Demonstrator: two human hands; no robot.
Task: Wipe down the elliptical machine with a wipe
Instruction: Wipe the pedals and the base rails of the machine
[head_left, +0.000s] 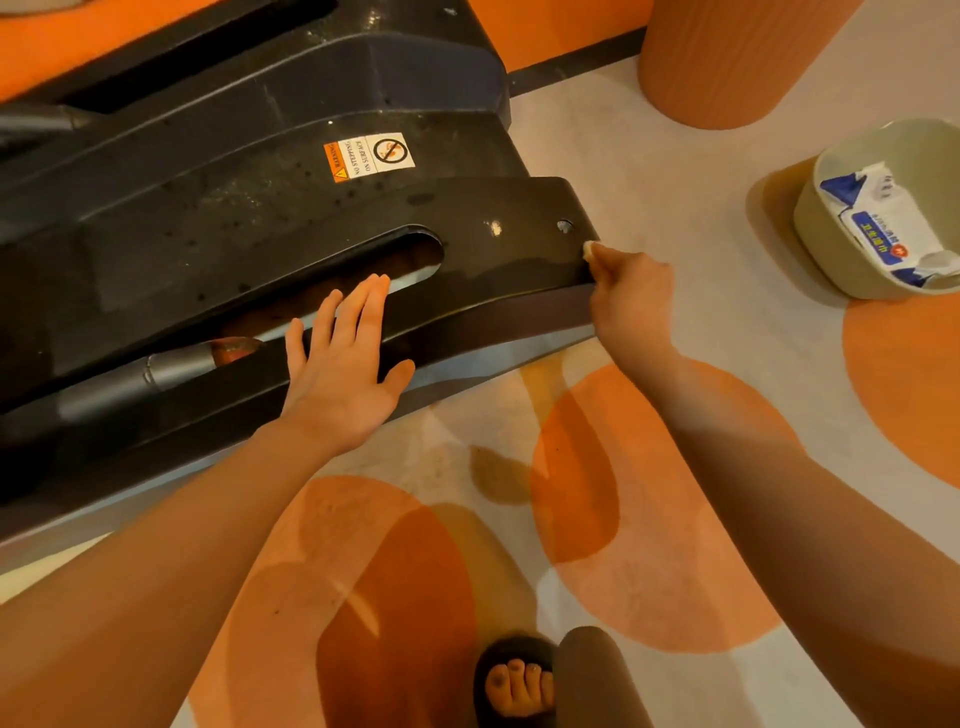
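One view only, the head camera, looking down at the rear base of the elliptical machine (249, 208), which fills the left and far part of the scene on a patterned floor (649, 493).

Right hand (631, 291): fingers curled tight around a small bunched wipe (589, 250), of which only a pale corner shows past the knuckles. The wipe touches the right end edge of the near black shroud, just below a small hole in the plastic.

Left hand (345, 364): fingers straight and together, holding nothing, palm laid flat on the near rail of the shroud beside the long slot; it appears to brace the body.

Surface: the shroud near the warning label (370, 157) carries dark spots and a dusty film; a pale fleck sits just left of the hole.

Off to the right, well apart from the machine, a pale bin (831, 249) holds a blue-and-white wipes packet (883, 228). An orange ribbed cylinder (727, 57) stands at far right. A sandalled foot (514, 686) shows at the near edge.

Judgement: the step in hand is wiping the end edge of the rear cover. The upper shroud looks undone, so the task seems partway. The next move calls for firm contact carried leftward over the spotted top face, and likely a refolded or fresh wipe.
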